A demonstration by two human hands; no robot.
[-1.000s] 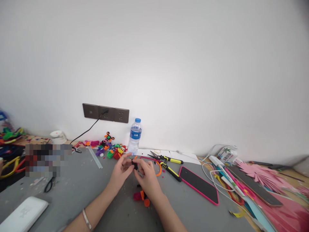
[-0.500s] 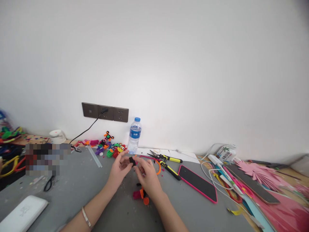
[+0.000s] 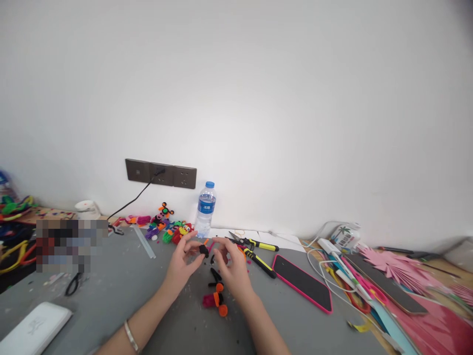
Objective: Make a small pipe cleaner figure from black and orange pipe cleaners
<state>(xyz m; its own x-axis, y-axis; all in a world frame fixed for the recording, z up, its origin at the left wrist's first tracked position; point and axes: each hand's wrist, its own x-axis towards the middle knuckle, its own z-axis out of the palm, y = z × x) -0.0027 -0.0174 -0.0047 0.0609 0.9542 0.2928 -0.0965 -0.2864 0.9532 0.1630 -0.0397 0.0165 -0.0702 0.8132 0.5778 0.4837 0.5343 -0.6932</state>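
Note:
Between thumb and fingers, my left hand (image 3: 184, 260) pinches a small black fuzzy piece (image 3: 204, 250), which looks like coiled pipe cleaner. Just to its right, my right hand (image 3: 232, 264) has its thumb and fingers apart, and I see nothing held in it. Below the hands lies a small pipe-cleaner figure (image 3: 212, 300) in magenta, orange and black. Short black pieces (image 3: 215, 276) rest just above it. Past the right fingers, an orange pipe cleaner (image 3: 242, 252) is partly hidden.
Yellow-and-black pliers (image 3: 260, 261) and a pink-edged phone (image 3: 303, 283) lie to the right. A water bottle (image 3: 206, 209) stands by the wall, beside several colourful pipe-cleaner figures (image 3: 182, 231). White cables (image 3: 321, 266) and craft paper (image 3: 432, 320) cover the right side. A white power bank (image 3: 35, 328) lies front left.
My right hand has come off the black piece and moved slightly right, its fingers opening. The left hand keeps the piece. More of the figure and the black pieces below now shows.

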